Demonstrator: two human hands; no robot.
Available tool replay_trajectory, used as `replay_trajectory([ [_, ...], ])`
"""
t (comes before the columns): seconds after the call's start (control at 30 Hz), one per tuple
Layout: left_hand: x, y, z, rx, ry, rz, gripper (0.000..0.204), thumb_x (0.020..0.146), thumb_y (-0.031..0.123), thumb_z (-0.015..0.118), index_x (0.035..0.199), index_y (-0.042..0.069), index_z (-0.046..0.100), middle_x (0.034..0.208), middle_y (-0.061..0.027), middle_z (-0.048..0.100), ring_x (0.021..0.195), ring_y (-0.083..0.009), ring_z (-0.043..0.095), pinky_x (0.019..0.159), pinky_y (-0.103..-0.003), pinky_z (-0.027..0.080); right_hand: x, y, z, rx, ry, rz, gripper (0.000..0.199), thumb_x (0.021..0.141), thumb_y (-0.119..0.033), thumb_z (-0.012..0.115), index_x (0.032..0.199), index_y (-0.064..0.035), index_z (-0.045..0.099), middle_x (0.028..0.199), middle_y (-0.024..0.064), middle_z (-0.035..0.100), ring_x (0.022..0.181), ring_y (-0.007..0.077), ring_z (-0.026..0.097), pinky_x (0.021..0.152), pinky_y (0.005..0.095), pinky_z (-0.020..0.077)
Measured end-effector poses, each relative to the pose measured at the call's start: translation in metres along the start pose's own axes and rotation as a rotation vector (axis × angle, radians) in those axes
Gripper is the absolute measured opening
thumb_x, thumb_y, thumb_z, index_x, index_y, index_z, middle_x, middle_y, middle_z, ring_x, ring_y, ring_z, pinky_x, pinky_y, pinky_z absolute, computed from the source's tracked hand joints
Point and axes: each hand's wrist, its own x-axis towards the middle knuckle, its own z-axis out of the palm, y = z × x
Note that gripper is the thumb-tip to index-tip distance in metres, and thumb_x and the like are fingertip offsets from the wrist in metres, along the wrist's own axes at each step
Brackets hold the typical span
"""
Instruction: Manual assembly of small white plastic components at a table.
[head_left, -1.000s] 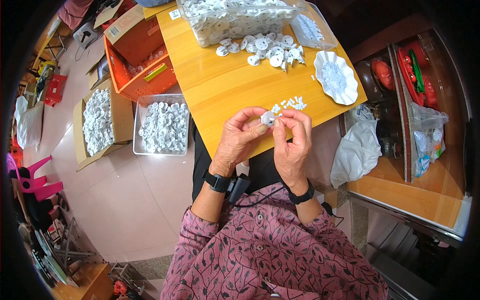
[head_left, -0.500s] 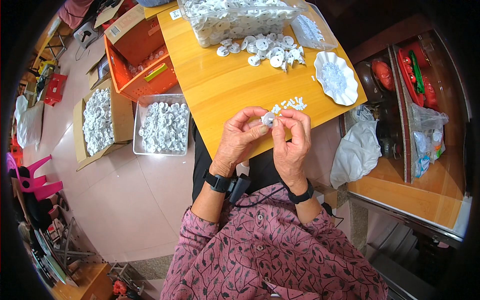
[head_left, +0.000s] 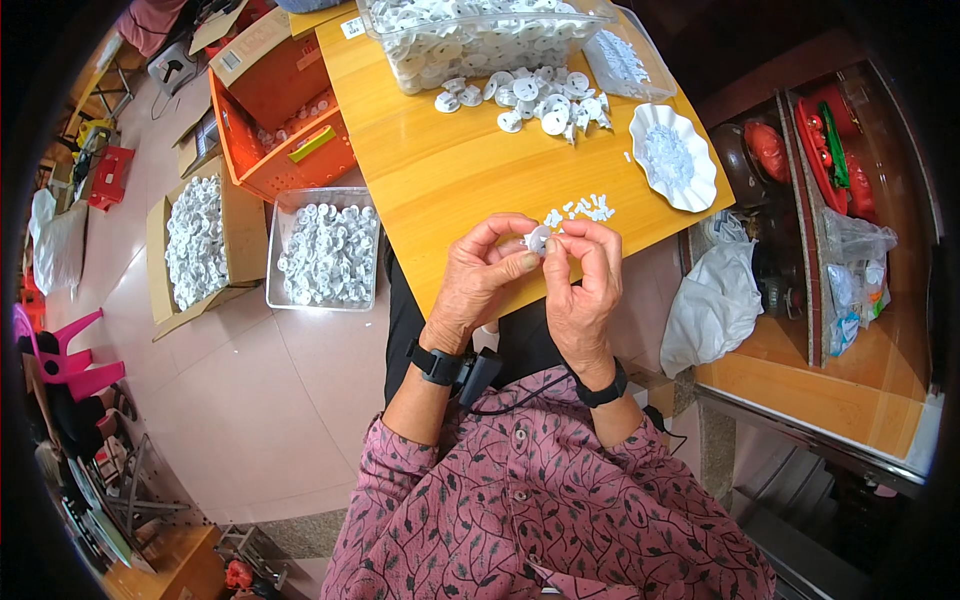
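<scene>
A small round white plastic piece (head_left: 537, 238) is pinched between the thumb and fingers of my left hand (head_left: 487, 268), above the table's near edge. My right hand (head_left: 585, 275) is closed too, its thumb and forefinger meeting at the right side of the same piece; any small part between those fingertips is hidden. Just beyond my hands lie several tiny white plastic pegs (head_left: 590, 208). Farther back a loose heap of round white pieces (head_left: 545, 100) rests before a clear bin (head_left: 400, 70) full of them.
A scalloped white dish (head_left: 705, 170) of tiny clear pieces stands at the table's right edge, near a clear tray (head_left: 655, 85). On the floor at left are an orange crate (head_left: 270, 185), a clear tub (head_left: 373, 275) and a cardboard box (head_left: 245, 235), the latter two filled with white pieces.
The white piece has turned slightly between my fingers. Both hands stay in nearly the same place.
</scene>
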Motion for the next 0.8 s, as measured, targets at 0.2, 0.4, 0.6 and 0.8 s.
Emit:
replay_trajectory([
  [0.2,0.001,-0.003,-0.002,0.003,0.0,0.011,0.033,0.084,-0.007,0.068,0.115,-0.001,0.059,0.114,-0.0071,0.06,0.107,-0.0176,0.061,0.095,-0.031,0.052,-0.003,0.002,0.001,-0.045,-0.007,-0.039,0.01,0.084,-0.001,0.067,0.089,-0.0005,0.058,0.102,0.0145,0.059,0.096,0.0308,0.059,0.082,0.0404,0.0492],
  [0.4,0.001,-0.006,-0.005,0.048,-0.026,0.039,0.031,0.083,-0.007,0.07,0.112,0.0,0.062,0.115,-0.0055,0.059,0.106,-0.0158,0.061,0.094,-0.03,0.052,-0.001,0.004,-0.001,0.03,-0.039,-0.007,0.008,0.086,-0.002,0.065,0.089,0.0,0.058,0.101,0.0145,0.059,0.094,0.0311,0.059,0.08,0.0397,0.0495],
  [0.6,0.0,-0.004,-0.004,0.068,0.002,0.017,0.031,0.084,-0.004,0.071,0.113,0.0,0.061,0.111,-0.0054,0.062,0.102,-0.0149,0.063,0.092,-0.029,0.052,0.007,-0.002,-0.01,0.134,-0.123,0.072,0.007,0.088,-0.005,0.064,0.09,0.0011,0.06,0.1,0.0152,0.061,0.094,0.0292,0.062,0.084,0.0379,0.0497],
  [0.8,0.0,0.0,-0.002,0.092,0.015,-0.047,0.032,0.084,-0.003,0.07,0.114,0.001,0.06,0.108,-0.0067,0.064,0.1,-0.0163,0.063,0.092,-0.033,0.054,0.003,0.012,-0.01,0.34,-0.126,0.226,0.008,0.088,-0.005,0.065,0.09,0.0017,0.061,0.101,0.0138,0.062,0.095,0.0249,0.062,0.086,0.0353,0.049],
])
